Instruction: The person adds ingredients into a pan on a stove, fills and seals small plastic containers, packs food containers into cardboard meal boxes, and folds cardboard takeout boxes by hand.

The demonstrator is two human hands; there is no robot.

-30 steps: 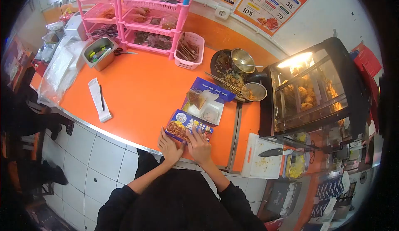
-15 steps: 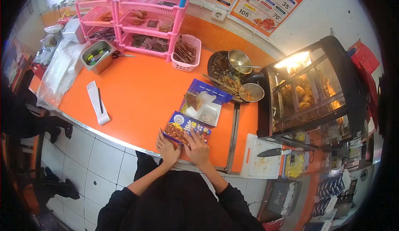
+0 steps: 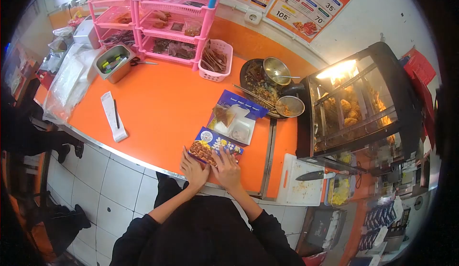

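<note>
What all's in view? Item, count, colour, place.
printed box: 1, blue, near edge of table
open box: 1, blue and white, behind it
table: 1, orange, centre
paper strip: 1, white, table left
pen: 1, dark, on the strip
metal tub: 1, silver, rear left
scissors: 1, dark handles, beside tub
rack tiers: at least 6, pink, rear
basket: 1, pink, right of rack
pan: 1, black, rear right
bowl: 1, silver, over pan
strainer: 1, silver, by pan
display case: 1, black, right
cutting board: 1, white, front right
knife: 1, dark blade, on board
posters: at least 2, orange and white, wall
other clutter: uncounted, mixed, far sides
left hand: 1, bare, on printed box, left
right hand: 1, bare, on printed box, right
</note>
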